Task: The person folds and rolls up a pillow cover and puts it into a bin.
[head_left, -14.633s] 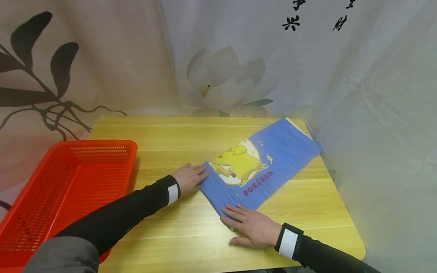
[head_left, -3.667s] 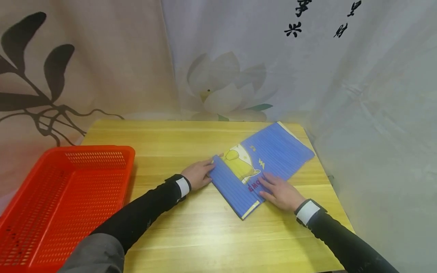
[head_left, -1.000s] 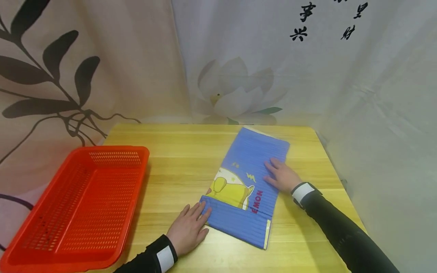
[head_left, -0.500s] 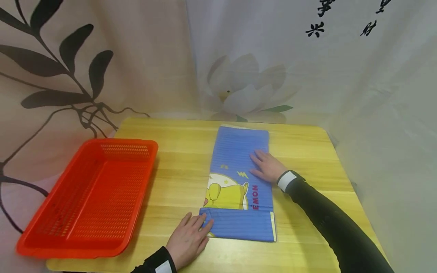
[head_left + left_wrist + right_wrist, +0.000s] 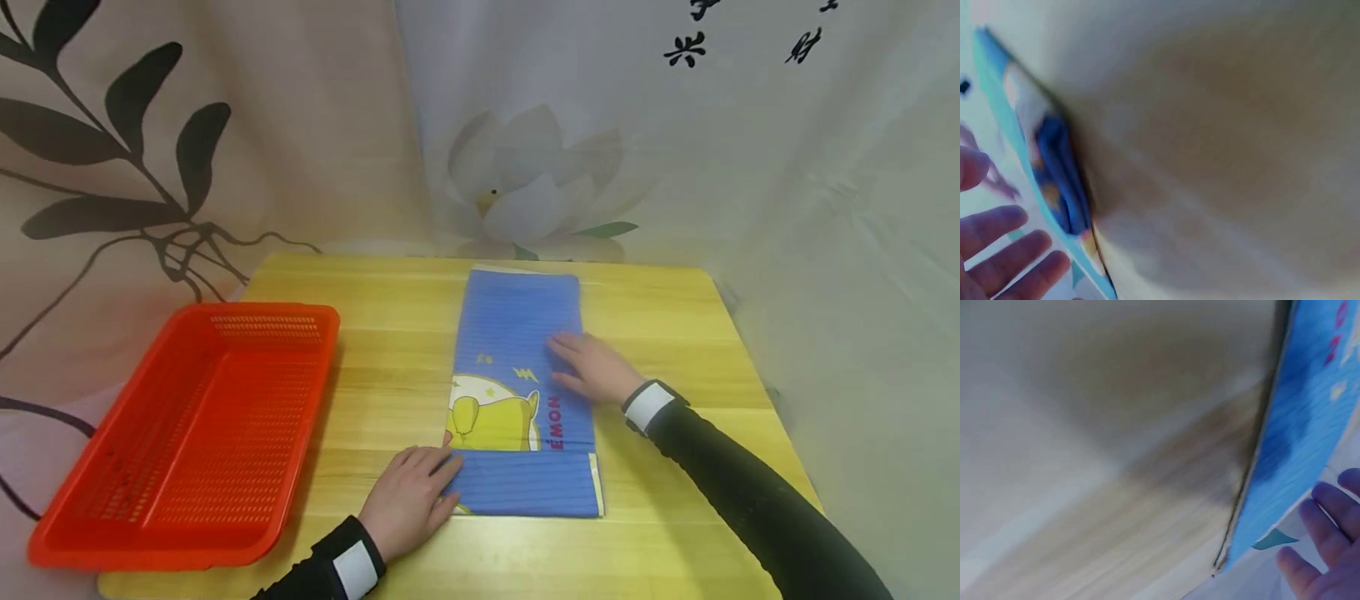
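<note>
Part-folded blue cloth [image 5: 517, 417] between both hands [image 5: 405, 502] [image 5: 597, 371]

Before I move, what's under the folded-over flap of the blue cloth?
More of the blue cloth: its yellow cartoon print and red lettering run up to the flap. Whatever lies further beneath is covered, so I can't see it.

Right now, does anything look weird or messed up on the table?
Nothing looks spilled or broken. The blue cloth looks odd, though: its folded near end covers part of the yellow cartoon, and the red letters read only ÉMON.
</note>
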Tool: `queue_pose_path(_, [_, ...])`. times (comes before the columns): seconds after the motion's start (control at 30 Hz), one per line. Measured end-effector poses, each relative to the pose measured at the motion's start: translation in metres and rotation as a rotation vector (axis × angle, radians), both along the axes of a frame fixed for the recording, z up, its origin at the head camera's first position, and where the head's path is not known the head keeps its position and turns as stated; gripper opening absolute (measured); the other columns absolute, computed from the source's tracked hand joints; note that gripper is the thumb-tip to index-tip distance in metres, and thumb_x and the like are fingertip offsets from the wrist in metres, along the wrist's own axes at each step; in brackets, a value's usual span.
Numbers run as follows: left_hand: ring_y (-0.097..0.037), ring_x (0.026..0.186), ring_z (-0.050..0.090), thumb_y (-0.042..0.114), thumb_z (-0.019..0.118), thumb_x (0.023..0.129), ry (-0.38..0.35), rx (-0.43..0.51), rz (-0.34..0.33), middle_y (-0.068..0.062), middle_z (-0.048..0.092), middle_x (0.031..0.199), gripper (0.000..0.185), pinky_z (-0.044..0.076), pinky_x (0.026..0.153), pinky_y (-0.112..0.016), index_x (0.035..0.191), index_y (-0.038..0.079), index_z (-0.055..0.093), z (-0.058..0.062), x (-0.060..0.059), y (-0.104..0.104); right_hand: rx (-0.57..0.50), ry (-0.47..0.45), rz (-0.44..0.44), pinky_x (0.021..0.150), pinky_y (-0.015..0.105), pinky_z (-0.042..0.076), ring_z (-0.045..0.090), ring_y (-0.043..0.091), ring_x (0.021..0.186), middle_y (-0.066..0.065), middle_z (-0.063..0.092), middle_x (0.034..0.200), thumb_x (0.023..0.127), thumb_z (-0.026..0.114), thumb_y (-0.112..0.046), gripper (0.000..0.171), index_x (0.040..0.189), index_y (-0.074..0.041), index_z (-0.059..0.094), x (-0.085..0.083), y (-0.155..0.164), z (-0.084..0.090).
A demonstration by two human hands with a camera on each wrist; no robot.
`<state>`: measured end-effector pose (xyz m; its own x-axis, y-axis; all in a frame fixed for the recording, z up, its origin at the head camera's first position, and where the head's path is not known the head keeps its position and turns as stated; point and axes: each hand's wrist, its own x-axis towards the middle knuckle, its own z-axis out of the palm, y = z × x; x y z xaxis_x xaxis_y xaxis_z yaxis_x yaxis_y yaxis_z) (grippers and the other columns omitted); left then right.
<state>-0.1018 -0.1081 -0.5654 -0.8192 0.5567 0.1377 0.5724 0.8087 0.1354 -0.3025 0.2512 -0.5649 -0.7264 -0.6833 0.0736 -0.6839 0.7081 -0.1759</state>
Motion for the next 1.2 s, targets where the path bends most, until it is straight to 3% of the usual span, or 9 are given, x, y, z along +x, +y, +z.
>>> queue_pose_path(0.13, [-0.032, 0.129, 0.065, 0.037, 0.075, 0.100, 0.028, 0.076, 0.018, -0.012, 0.069, 0.140, 0.045, 0.050, 0.110, -0.056, 0.135, 0.010, 0.074, 0.002, -0.021, 0.000, -0.037, 0.033, 0.052, 0.115, 0.061, 0.044, 0.061, 0.042, 0.134, 0.022, 0.064, 0.146, 0.100, 0.075, -0.034, 0.058, 0.145, 0.001, 0.063, 0.032, 0.006, 0.012])
queue_pose_path(0.23, [-0.034, 0.136, 0.062, 0.032, 0.073, 0.102, -0.008, 0.116, 0.042, -0.014, 0.066, 0.146, 0.043, 0.047, 0.113, -0.061, 0.137, 0.008, 0.072, 0.003, -0.040, 0.002, -0.058, 0.060, 0.095, 0.103, 0.053, 0.055, 0.069, 0.034, 0.117, 0.015, 0.074, 0.127, 0.098, 0.078, -0.031, 0.042, 0.128, -0.002, 0.074, 0.058, 0.007, 0.016])
queue_pose_path(0.33, [-0.035, 0.139, 0.060, 0.027, 0.071, 0.103, -0.051, 0.156, 0.048, -0.015, 0.064, 0.148, 0.041, 0.045, 0.114, -0.064, 0.139, 0.007, 0.071, 0.002, -0.058, 0.002, -0.075, 0.061, 0.135, 0.094, 0.046, 0.058, 0.070, 0.026, 0.105, 0.007, 0.077, 0.112, 0.097, 0.079, -0.031, 0.031, 0.116, -0.007, 0.079, 0.081, 0.005, 0.014])
queue_pose_path(0.53, [-0.038, 0.141, 0.058, 0.024, 0.068, 0.105, -0.119, 0.165, -0.026, -0.017, 0.063, 0.150, 0.040, 0.044, 0.114, -0.064, 0.141, 0.007, 0.070, -0.007, -0.087, 0.000, -0.112, 0.022, 0.151, 0.100, 0.046, 0.056, 0.068, 0.019, 0.104, -0.001, 0.075, 0.107, 0.097, 0.079, -0.032, 0.024, 0.110, -0.012, 0.081, 0.112, 0.009, 0.002])
queue_pose_path(0.83, [-0.037, 0.143, 0.056, 0.021, 0.065, 0.106, -0.187, 0.137, -0.039, -0.017, 0.062, 0.151, 0.038, 0.040, 0.116, -0.067, 0.141, 0.006, 0.070, -0.011, -0.098, -0.005, -0.141, 0.001, 0.089, 0.110, 0.053, 0.051, 0.068, 0.020, 0.107, -0.001, 0.075, 0.110, 0.095, 0.081, -0.028, 0.024, 0.112, -0.012, 0.080, 0.131, 0.020, -0.009])
queue_pose_path(1.07, [-0.035, 0.142, 0.057, 0.021, 0.072, 0.103, -0.184, 0.114, -0.042, -0.016, 0.062, 0.151, 0.040, 0.040, 0.116, -0.068, 0.140, 0.005, 0.070, -0.012, -0.101, -0.002, -0.172, 0.016, 0.079, 0.095, 0.043, 0.058, 0.068, 0.015, 0.101, -0.004, 0.075, 0.106, 0.093, 0.082, -0.017, 0.016, 0.109, -0.015, 0.080, 0.134, 0.026, -0.014])
queue_pose_path(1.2, [-0.035, 0.143, 0.056, 0.022, 0.073, 0.103, -0.202, 0.110, -0.047, -0.016, 0.060, 0.153, 0.043, 0.038, 0.118, -0.068, 0.142, 0.005, 0.069, -0.011, -0.102, -0.001, -0.190, -0.008, 0.079, 0.104, 0.050, 0.055, 0.069, 0.015, 0.099, -0.004, 0.075, 0.103, 0.094, 0.081, -0.014, 0.013, 0.107, -0.014, 0.080, 0.136, 0.029, -0.008])
